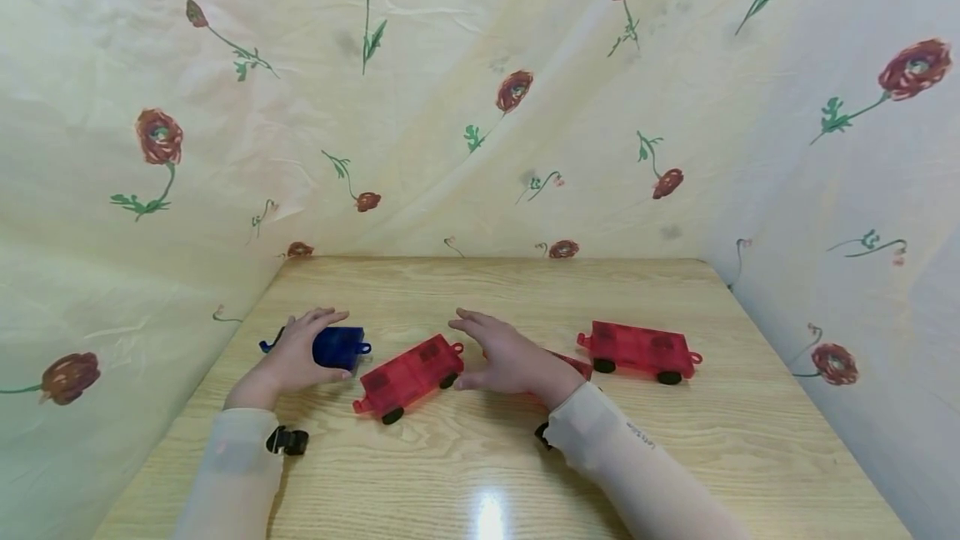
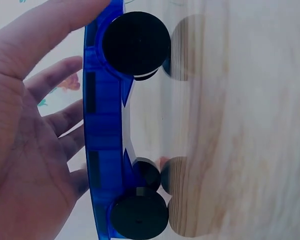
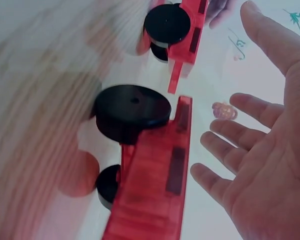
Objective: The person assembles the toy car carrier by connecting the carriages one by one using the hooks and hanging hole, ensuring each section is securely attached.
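Note:
My left hand [image 1: 294, 355] arches over a see-through blue toy wagon [image 1: 339, 347], thumb toward me and fingers on the far side. In the left wrist view the thumb overlaps the end of the blue wagon [image 2: 105, 120]; whether it touches cannot be told. The right hand [image 1: 510, 363] is spread above a red toy wagon [image 1: 573, 362] that it and the sleeve partly cover. The right wrist view shows its fingers [image 3: 235, 150] apart from that wagon. Between the hands, a second red wagon [image 1: 408, 377] stands at an angle on black wheels.
A third red wagon [image 1: 637, 348] stands at the right, with a hook at one end and a loop at the other. The wooden table [image 1: 420, 473] meets a flower-patterned cloth [image 1: 442, 165] at the back and sides. Each wrist carries a black strapped device [image 1: 288, 441].

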